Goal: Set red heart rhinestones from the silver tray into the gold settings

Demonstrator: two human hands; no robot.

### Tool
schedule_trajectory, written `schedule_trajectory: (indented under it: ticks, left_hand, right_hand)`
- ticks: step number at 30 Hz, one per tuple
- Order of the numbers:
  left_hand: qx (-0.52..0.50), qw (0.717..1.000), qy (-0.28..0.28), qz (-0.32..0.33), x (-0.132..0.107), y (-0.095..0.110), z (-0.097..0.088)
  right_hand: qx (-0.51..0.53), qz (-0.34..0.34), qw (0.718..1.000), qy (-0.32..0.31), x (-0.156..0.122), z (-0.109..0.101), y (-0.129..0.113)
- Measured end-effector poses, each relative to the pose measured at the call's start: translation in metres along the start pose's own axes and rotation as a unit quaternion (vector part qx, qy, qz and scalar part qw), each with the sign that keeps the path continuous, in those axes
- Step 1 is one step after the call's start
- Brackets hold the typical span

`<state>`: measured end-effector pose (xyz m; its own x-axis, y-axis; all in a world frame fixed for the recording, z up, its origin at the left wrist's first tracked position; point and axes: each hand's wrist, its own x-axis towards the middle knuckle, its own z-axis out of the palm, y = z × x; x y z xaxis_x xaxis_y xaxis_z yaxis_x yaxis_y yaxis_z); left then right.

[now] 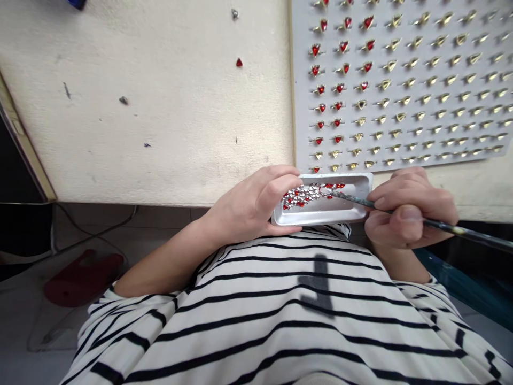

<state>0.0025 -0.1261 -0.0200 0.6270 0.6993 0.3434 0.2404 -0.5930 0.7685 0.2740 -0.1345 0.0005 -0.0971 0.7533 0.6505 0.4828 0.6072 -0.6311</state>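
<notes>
My left hand (254,203) grips the left end of a small white tray (336,215), thumb along the near side and fingers on the far side. Silver and red rhinestones (302,195) are heaped in the tray's left half, with several red ones along its far wall. My right hand (409,208) is closed round a thin dark stick (476,234) that tapers like a paintbrush. Its tip is down among the stones near the tray's middle. Beyond the tray, a pale board (303,80) bears rows of gold-coloured rings (401,116); those at its left mostly carry red triangular stones.
A loose red stone (239,62) and a silvery stone (235,14) lie on the cream table (180,91). Another small grey stone (124,100) sits farther left. The table's front edge runs just before my body. Below at left is a red object (82,278) near cables.
</notes>
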Motion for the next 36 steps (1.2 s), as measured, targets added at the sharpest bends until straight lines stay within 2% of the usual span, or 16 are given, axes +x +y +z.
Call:
schedule_trajectory:
  ticks: [4,7,10,14,20,30,36]
  left_hand:
    - [-0.005,1.0,0.001,-0.001,0.001,0.001,0.0]
    - [-0.008,1.0,0.001,0.001,0.001,0.001,-0.001]
    - [-0.011,1.0,-0.003,-0.001,0.002,0.0,-0.001]
    - [-0.011,1.0,-0.007,-0.004,0.001,0.0,-0.002]
    - [-0.007,1.0,0.0,0.004,0.002,0.0,-0.002]
    - [-0.001,1.0,-0.008,-0.008,0.002,0.002,-0.002]
    - [-0.001,1.0,-0.006,-0.001,0.002,0.002,-0.003]
  right_hand:
    - [0.02,-0.047,0.99,0.128,0.007,0.009,0.011]
    - [-0.002,0.003,0.984,0.175,0.011,0.006,0.016]
    - [-0.032,0.074,0.981,0.176,0.012,-0.001,0.015]
    - [-0.041,0.111,0.974,0.193,0.012,-0.006,0.015]
    - [-0.02,0.127,0.961,0.244,0.012,-0.005,0.019]
    - [-0.013,0.12,0.969,0.213,0.01,-0.005,0.018]
    - [-0.02,0.111,0.966,0.231,0.012,-0.004,0.018]
